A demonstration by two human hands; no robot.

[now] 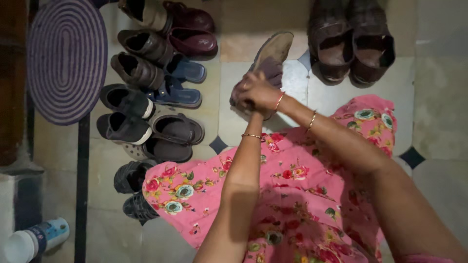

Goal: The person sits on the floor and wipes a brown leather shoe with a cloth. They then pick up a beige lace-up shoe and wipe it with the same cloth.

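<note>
Both hands grip the brown shoe [269,57] at its heel: right hand [261,92] wrapped over, left hand [243,100] mostly hidden beneath. Looks light, stiff-soled, upper pliable; heel grip suits.

A worn, matt suede-like shoe [265,65] is seen; the floor [441,97] is smooth stone tile, the rug [67,58] is woven, and the dress [292,195] is printed cloth.
</note>
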